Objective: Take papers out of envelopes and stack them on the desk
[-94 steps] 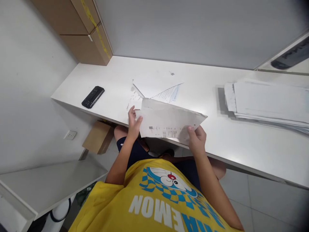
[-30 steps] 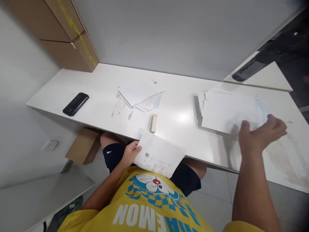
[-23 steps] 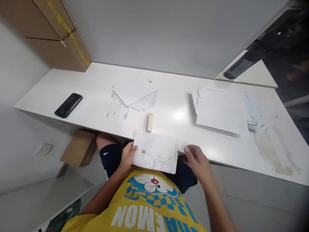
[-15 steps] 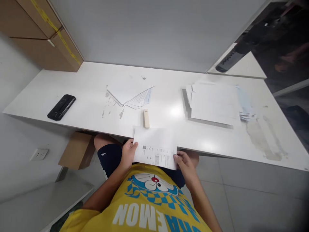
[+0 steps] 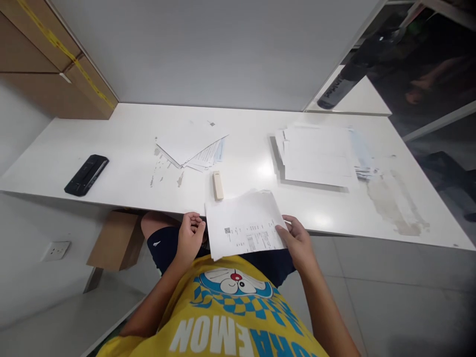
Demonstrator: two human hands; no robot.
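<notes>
A small stack of printed paper sheets [image 5: 243,218] juts over the table's front edge, with print and a square code on the top sheet. My right hand [image 5: 295,240] pinches its right edge, thumb on top and fingers beneath. Just left of the sheets, apart from them, my left hand [image 5: 191,233] holds nothing, its fingers loosely curled and the thumb apart. Touching or very near the sheets' far edge is a small beige oblong block [image 5: 217,186]; its kind is unclear.
On the white table [image 5: 126,163] lie a fanned pile of papers [image 5: 197,146] and a larger paper stack [image 5: 320,153] at right. A black phone-like device [image 5: 87,175] rests at left. Cardboard boxes [image 5: 89,89] stand in the back left corner; a dark bottle [image 5: 336,89] lies at the back right.
My left hand has let go of the sheets' left edge and drawn slightly away. The sheets have turned a little and shifted right in my right hand. The view has shifted slightly.
</notes>
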